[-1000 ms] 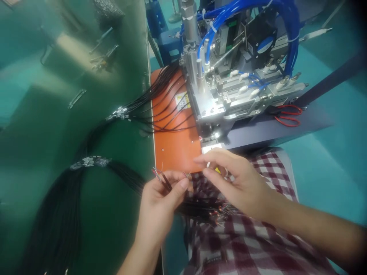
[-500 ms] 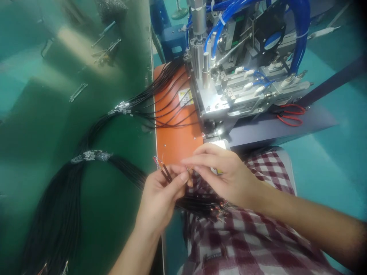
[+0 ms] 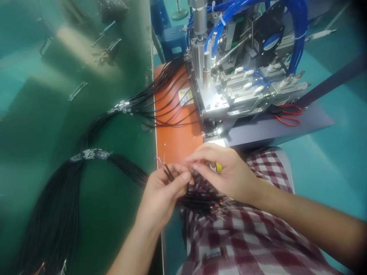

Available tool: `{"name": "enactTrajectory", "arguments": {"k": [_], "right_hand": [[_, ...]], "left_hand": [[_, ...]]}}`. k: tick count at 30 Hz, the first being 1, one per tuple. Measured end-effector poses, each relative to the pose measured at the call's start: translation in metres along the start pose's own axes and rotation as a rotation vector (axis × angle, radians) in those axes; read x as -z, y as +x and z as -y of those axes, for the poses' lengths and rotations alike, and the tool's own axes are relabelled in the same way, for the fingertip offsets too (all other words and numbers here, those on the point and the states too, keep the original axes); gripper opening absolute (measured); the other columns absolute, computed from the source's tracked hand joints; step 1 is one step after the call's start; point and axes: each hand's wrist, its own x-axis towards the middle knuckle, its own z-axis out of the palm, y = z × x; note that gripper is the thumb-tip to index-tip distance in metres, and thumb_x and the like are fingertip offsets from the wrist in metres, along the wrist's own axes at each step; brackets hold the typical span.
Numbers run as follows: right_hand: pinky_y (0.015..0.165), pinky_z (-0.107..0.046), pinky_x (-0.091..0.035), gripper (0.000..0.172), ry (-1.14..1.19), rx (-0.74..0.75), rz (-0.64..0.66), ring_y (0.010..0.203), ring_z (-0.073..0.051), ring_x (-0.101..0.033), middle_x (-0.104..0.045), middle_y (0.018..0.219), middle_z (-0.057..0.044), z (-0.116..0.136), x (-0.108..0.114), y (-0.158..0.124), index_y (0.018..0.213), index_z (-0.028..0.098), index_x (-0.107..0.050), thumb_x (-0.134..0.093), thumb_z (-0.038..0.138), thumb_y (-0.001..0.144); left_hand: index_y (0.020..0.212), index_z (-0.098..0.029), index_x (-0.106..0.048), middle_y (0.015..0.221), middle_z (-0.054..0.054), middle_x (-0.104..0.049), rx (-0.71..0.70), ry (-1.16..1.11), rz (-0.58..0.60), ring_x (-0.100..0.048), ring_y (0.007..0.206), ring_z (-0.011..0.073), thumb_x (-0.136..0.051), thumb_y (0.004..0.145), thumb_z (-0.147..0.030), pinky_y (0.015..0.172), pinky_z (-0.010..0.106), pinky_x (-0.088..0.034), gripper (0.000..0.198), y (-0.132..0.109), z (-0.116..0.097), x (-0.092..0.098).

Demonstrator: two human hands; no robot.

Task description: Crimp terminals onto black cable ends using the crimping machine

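Note:
My left hand (image 3: 164,189) is closed on black cables (image 3: 168,172), whose stripped ends show red, blue and white wires above the fingers. Thumb and fingertips of my right hand (image 3: 222,168) pinch together right beside the left thumb, at a cable's thin wire end; the fingers mostly hide it. Under both hands, a bundle of black cables (image 3: 197,201) runs to the right over my lap, ending in bare wires with reddish insulation. That bundle comes from the left, where a band of silvery connectors (image 3: 91,154) lies across it.
Behind my hands stands a metal machine (image 3: 212,99) with blue air hoses (image 3: 237,9) and an orange plate (image 3: 177,141). More black cables (image 3: 164,82) lead into it. Red-handled scissors (image 3: 289,114) lie on its base. Tools (image 3: 107,51) rest on the green table (image 3: 123,214).
My right fingertips have closed in tighter at the wire end beside the left thumb. Both hands otherwise stay nearly in place, and the view has shifted slightly.

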Motion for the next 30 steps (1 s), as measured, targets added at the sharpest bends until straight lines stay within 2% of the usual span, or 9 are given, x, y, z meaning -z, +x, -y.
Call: {"name": "enactTrajectory", "arguments": {"k": [3,7,13,15,17,20,23,25,30], "right_hand": [[0.077,-0.029,-0.053,0.029,-0.044,0.049,0.021,0.084,-0.014,-0.063,-0.065,0.098,-0.006,0.002,0.002,0.001,0.110,0.018,-0.066,-0.052,0.006,0.088],[0.070,-0.026,-0.052,0.026,-0.160,0.156,0.045,0.082,-0.014,-0.063,-0.063,0.097,-0.008,0.002,0.003,0.000,0.108,0.017,-0.069,-0.051,0.010,0.091],[0.064,-0.026,-0.049,0.026,-0.440,0.392,-0.035,0.074,-0.013,-0.062,-0.068,0.093,-0.005,-0.009,0.004,-0.004,0.106,0.019,-0.071,-0.054,0.010,0.090],[0.063,-0.026,-0.049,0.024,-0.486,0.473,-0.086,0.071,-0.012,-0.062,-0.070,0.090,-0.004,-0.014,0.003,-0.004,0.105,0.020,-0.071,-0.055,0.011,0.090],[0.062,-0.025,-0.049,0.021,-0.482,0.524,-0.135,0.069,-0.011,-0.062,-0.071,0.088,-0.003,-0.018,0.001,-0.005,0.102,0.021,-0.070,-0.058,0.011,0.088],[0.064,-0.025,-0.049,0.014,-0.392,0.434,-0.148,0.071,-0.012,-0.063,-0.071,0.087,-0.003,-0.018,-0.002,-0.006,0.095,0.019,-0.070,-0.061,0.012,0.087],[0.064,-0.023,-0.048,0.008,-0.189,0.174,-0.124,0.070,-0.011,-0.061,-0.068,0.082,-0.003,-0.012,-0.006,-0.004,0.084,0.014,-0.067,-0.060,0.011,0.087],[0.064,-0.023,-0.046,0.009,-0.094,0.054,-0.076,0.069,-0.010,-0.058,-0.065,0.079,-0.003,-0.006,-0.007,-0.002,0.081,0.013,-0.064,-0.059,0.009,0.087],[0.067,-0.025,-0.043,0.010,-0.047,-0.065,0.024,0.072,-0.011,-0.056,-0.063,0.078,-0.002,0.004,-0.005,0.003,0.083,0.013,-0.062,-0.055,0.008,0.088]], "left_hand": [[0.073,-0.011,-0.064,0.055,-0.005,-0.052,0.021,0.000,-0.031,-0.032,0.039,-0.0025,-0.082,0.067,-0.022,0.041,0.014,-0.019,0.022,0.001,0.001,0.000],[0.073,-0.010,-0.064,0.053,-0.006,-0.049,0.032,0.017,-0.045,-0.030,0.038,-0.0028,-0.083,0.066,-0.024,0.041,0.014,-0.018,0.025,0.002,0.000,-0.001],[0.074,-0.009,-0.065,0.052,-0.005,-0.049,0.038,0.011,-0.034,-0.030,0.038,-0.0028,-0.083,0.067,-0.024,0.041,0.014,-0.019,0.024,0.002,-0.001,-0.001],[0.074,-0.009,-0.066,0.050,-0.005,-0.049,0.042,0.004,-0.025,-0.030,0.038,-0.0028,-0.083,0.067,-0.024,0.041,0.014,-0.019,0.023,0.002,-0.001,-0.001],[0.074,-0.009,-0.067,0.053,-0.003,-0.055,0.044,-0.006,-0.010,-0.031,0.038,-0.0031,-0.082,0.068,-0.023,0.041,0.013,-0.020,0.022,0.003,-0.002,0.000],[0.071,-0.009,-0.068,0.063,0.002,-0.063,0.042,-0.021,0.027,-0.033,0.039,-0.0036,-0.081,0.070,-0.022,0.041,0.013,-0.020,0.017,0.004,-0.002,0.001],[0.072,-0.010,-0.070,0.062,0.002,-0.063,0.047,-0.052,0.061,-0.034,0.039,-0.0038,-0.080,0.071,-0.020,0.041,0.012,-0.022,0.014,0.004,-0.003,0.003],[0.071,-0.010,-0.071,0.062,0.002,-0.063,0.063,-0.079,0.085,-0.034,0.039,-0.0039,-0.080,0.070,-0.020,0.041,0.011,-0.022,0.013,0.005,-0.004,0.005],[0.071,-0.009,-0.070,0.063,0.003,-0.062,0.129,-0.129,0.121,-0.033,0.038,-0.0048,-0.080,0.070,-0.018,0.040,0.010,-0.025,0.013,0.008,-0.006,0.011]]}}
